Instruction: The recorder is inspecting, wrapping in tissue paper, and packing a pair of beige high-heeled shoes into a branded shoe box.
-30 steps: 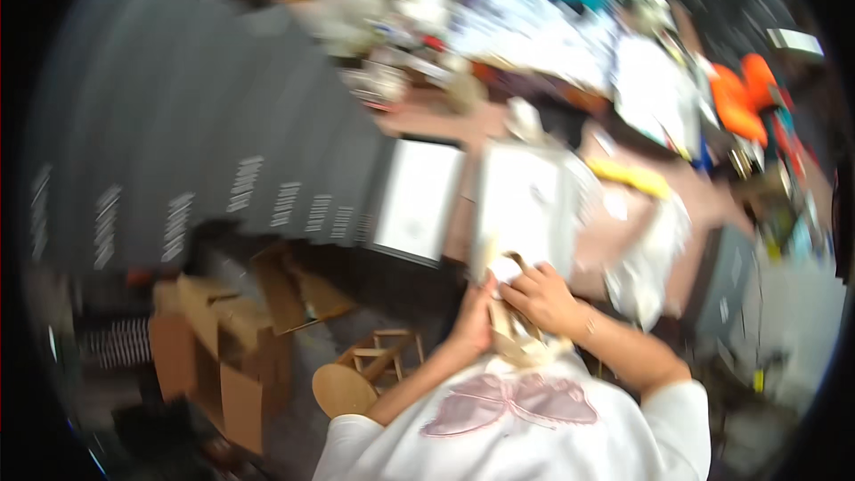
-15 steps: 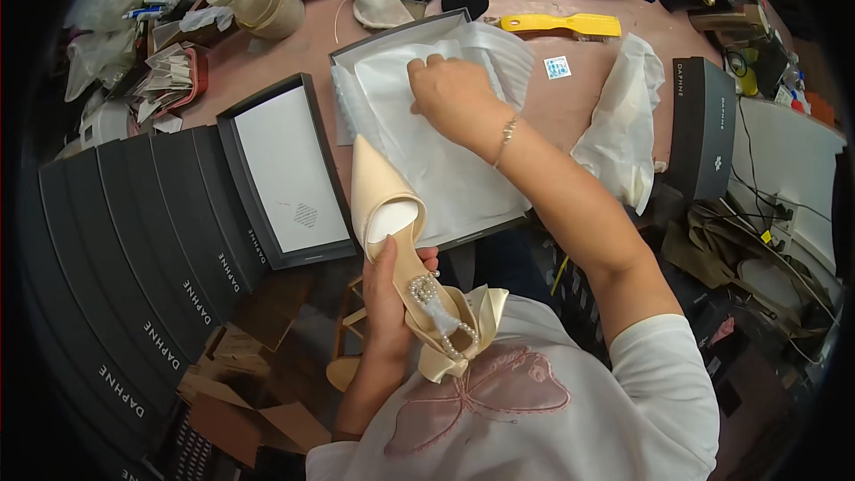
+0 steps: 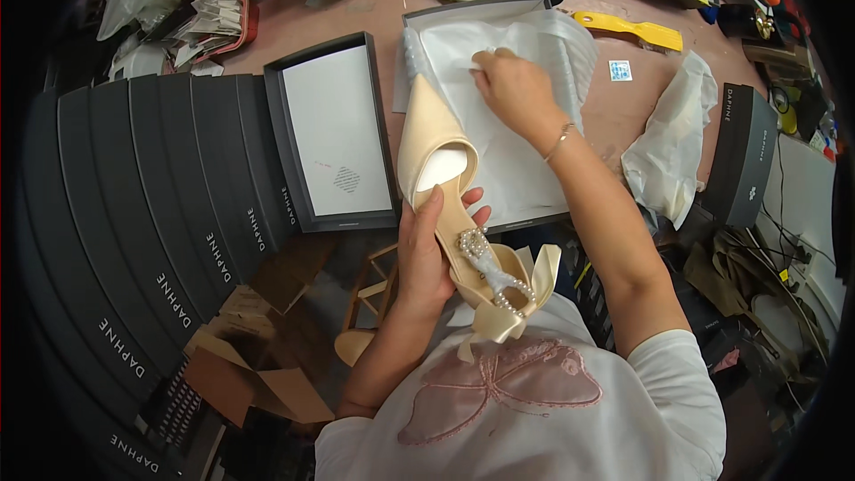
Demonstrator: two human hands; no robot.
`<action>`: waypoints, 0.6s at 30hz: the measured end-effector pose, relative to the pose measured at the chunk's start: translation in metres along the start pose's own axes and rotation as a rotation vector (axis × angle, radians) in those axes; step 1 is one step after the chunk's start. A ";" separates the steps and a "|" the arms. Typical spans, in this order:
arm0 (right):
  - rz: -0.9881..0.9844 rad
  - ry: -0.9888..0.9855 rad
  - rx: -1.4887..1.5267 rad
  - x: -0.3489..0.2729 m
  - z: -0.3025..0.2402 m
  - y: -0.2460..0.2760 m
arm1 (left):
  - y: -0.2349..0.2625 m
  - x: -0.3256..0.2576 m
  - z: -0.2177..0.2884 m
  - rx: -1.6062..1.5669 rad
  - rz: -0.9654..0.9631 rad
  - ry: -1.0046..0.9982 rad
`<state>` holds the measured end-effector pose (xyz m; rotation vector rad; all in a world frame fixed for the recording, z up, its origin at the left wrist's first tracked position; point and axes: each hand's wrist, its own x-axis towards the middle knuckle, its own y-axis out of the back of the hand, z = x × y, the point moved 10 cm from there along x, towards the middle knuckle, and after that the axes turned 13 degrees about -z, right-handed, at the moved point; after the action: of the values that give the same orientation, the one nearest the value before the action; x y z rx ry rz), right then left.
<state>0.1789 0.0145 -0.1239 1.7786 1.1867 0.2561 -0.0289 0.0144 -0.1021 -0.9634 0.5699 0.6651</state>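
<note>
Shoe packing bench seen from above, with the tissue-lined box [image 3: 476, 7] as reference. The cream pointed shoe [image 3: 424, 129] is held over the near left part of this box, its toe directed away from the wearer and its bow and pearl trim [image 3: 499, 281] nearer the wearer's shirt [image 3: 534, 432]. The left hand [image 3: 423, 245] is closed around the shoe's middle, thumb on the insole and fingers beneath. The right hand [image 3: 521, 93] is above the box's white tissue [image 3: 508, 169], fingers loosely curled; whether they pinch the paper cannot be told. Left of the box lies a shallow dark tray with a white interior [image 3: 329, 134], and beyond it a row of dark boxes [image 3: 178, 178]. Right of the box lie a yellow brush [image 3: 646, 31], a small printed square [image 3: 620, 70] and a crumpled white wrapping [image 3: 672, 142].
</note>
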 end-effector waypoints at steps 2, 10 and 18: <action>0.097 0.119 0.158 -0.027 -0.020 0.033 | 0.009 0.001 -0.006 -0.109 -0.017 -0.028; 0.188 0.385 0.077 -0.083 -0.093 0.034 | -0.035 -0.019 -0.020 -0.020 0.028 -0.171; -0.018 0.219 0.176 -0.035 -0.014 0.033 | 0.014 -0.018 -0.021 -0.107 0.145 0.017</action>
<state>0.1722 -0.0078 -0.0797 1.9285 1.4161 0.3521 -0.0538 -0.0027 -0.1064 -1.0351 0.6280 0.8240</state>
